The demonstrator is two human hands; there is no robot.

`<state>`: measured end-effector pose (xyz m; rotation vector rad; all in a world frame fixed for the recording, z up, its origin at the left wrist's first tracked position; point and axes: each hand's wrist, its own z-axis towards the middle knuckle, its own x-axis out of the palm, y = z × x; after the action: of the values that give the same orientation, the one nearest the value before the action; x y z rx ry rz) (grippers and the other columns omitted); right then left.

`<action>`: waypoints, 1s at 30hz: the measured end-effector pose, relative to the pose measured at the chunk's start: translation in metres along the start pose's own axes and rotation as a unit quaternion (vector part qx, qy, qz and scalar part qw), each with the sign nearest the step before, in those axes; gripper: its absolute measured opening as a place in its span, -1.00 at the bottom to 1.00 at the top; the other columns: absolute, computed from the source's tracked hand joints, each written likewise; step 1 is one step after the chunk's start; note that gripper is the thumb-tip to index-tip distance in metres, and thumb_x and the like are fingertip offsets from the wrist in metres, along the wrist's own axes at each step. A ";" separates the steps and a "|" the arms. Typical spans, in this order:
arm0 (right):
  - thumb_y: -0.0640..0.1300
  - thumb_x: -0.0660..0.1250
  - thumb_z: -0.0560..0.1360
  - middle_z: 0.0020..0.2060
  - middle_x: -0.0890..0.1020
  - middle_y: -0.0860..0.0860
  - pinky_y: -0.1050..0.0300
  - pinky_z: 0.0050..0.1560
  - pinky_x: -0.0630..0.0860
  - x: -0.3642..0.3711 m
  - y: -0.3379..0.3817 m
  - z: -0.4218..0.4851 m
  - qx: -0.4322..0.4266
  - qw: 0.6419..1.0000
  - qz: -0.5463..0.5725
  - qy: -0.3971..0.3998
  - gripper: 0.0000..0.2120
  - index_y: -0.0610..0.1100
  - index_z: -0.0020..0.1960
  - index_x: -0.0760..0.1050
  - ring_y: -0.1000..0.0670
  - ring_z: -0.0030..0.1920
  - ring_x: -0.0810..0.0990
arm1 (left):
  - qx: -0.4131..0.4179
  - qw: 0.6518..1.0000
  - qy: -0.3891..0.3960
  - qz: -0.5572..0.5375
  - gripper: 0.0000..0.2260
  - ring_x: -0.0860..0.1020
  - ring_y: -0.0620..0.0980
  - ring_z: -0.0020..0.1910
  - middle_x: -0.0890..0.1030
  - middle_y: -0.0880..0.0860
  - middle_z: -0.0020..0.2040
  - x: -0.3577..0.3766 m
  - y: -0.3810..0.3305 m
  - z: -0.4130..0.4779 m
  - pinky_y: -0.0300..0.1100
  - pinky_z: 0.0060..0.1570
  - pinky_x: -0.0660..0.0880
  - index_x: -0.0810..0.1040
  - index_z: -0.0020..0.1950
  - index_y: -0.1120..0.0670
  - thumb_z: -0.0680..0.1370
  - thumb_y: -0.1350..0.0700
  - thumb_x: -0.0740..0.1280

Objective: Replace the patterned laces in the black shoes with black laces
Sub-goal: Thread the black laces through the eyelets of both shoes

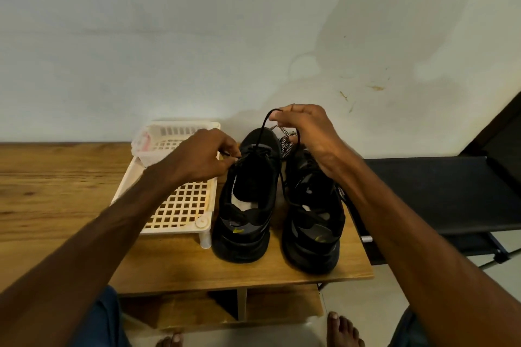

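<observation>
Two black shoes stand side by side on the wooden table, heels toward me: the left shoe (pixel 244 205) and the right shoe (pixel 313 222). My right hand (pixel 307 132) pinches a black lace (pixel 263 128) and pulls it up from the left shoe's eyelets. My left hand (pixel 205 153) pinches the lace's other end at the left shoe's upper eyelets. A black-and-white patterned lace (pixel 285 139) lies bunched behind the shoes, partly hidden by my right hand.
A white plastic lattice tray (pixel 180 205) stands left of the shoes, with a plastic bag (pixel 143 144) at its far corner. The wooden table (pixel 56 183) ends just right of the shoes. A black bench (pixel 439 191) sits to the right. My bare feet show below.
</observation>
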<state>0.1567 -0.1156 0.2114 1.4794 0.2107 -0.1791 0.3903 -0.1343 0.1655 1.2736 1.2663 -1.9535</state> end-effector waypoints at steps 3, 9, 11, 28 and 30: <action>-0.19 0.43 0.54 0.04 0.73 0.07 0.15 0.13 0.47 -0.001 -0.002 0.000 0.029 0.998 0.052 0.031 -0.84 -0.11 0.11 0.69 0.14 0.11 0.64 | -0.010 0.999 -0.042 -0.008 -0.92 0.62 -0.27 -0.14 0.70 -0.16 -0.14 -0.004 -0.003 0.001 -0.12 -0.06 0.57 0.75 -0.05 -0.04 0.55 0.02 0.46; -0.31 0.42 0.53 0.01 0.74 0.06 0.36 0.01 0.55 -0.001 -0.016 0.001 0.004 0.998 -0.015 0.058 -0.77 -0.06 0.10 0.69 0.20 0.04 0.68 | -0.028 0.986 -0.131 -0.097 -0.86 0.64 -0.31 -0.12 0.71 -0.21 -0.18 -0.015 -0.019 -0.004 -0.16 0.08 0.54 0.68 -0.10 -0.06 0.62 0.04 0.36; -0.26 0.42 0.56 -0.03 0.74 0.08 0.40 -0.06 0.53 0.001 -0.018 0.001 0.000 0.996 -0.062 0.059 -0.83 -0.07 0.10 0.70 0.23 -0.04 0.68 | -0.027 0.970 -0.154 -0.185 -0.84 0.65 -0.28 -0.03 0.74 -0.16 -0.08 -0.021 -0.027 -0.007 -0.13 0.16 0.52 0.67 -0.06 -0.01 0.65 0.05 0.33; 0.08 0.47 0.53 -0.19 0.66 0.09 0.14 -0.12 0.51 0.007 -0.019 -0.007 -0.075 0.912 -0.398 -0.057 -0.81 -0.03 -0.14 0.63 0.08 -0.15 0.62 | -0.019 0.999 -0.029 -0.008 -0.91 0.60 -0.25 -0.10 0.70 -0.16 -0.06 0.003 -0.009 -0.002 -0.05 0.04 0.61 0.71 -0.01 -0.12 0.54 0.05 0.44; 0.07 0.50 0.51 -0.29 0.63 0.12 0.16 -0.16 0.50 0.008 -0.019 -0.008 -0.073 0.920 -0.380 -0.058 -0.83 -0.01 -0.14 0.63 0.13 -0.24 0.60 | -0.026 0.999 -0.044 -0.004 -0.93 0.61 -0.23 -0.15 0.71 -0.15 -0.13 0.001 -0.011 -0.002 -0.04 -0.01 0.63 0.74 -0.05 -0.09 0.54 0.03 0.45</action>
<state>0.1591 -0.1096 0.1905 1.1703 0.6851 -0.8564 0.3822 -0.1276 0.1686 1.1467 1.2726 -1.9480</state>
